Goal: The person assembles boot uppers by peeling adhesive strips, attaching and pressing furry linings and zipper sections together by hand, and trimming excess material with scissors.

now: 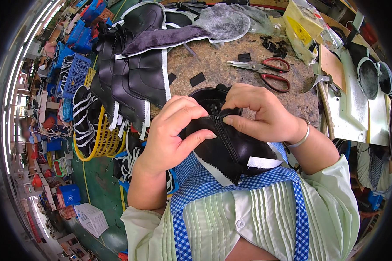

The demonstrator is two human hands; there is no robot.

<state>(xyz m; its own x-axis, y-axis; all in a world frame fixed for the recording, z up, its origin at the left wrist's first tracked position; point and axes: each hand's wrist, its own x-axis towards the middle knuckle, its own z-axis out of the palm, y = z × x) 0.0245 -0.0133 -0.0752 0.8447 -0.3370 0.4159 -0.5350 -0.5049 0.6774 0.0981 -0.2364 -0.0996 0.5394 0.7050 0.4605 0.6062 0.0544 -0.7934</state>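
Observation:
A black leather boot upper (pixel 250 145) lies over my lap and the near table edge, a black zipper (pixel 225 138) running down its middle. My left hand (pixel 176 130) grips the leather on the left of the zipper, its fingers curled over the top edge and the thumb on the near face. On the other side, my right hand (pixel 263 114) pinches the top edge beside the zipper's upper end between thumb and fingers. A white strip (pixel 264 162) sticks out at the upper's lower right. The fingertips are partly hidden by the leather.
Red-handled scissors (pixel 272 74) lie beyond my right hand, near black fabric scraps (pixel 197 79). More black boot uppers (pixel 148 74) with plush lining pile up at the left. A hammer (pixel 324 82) rests at the right. A yellow basket (pixel 102 139) stands left of the table.

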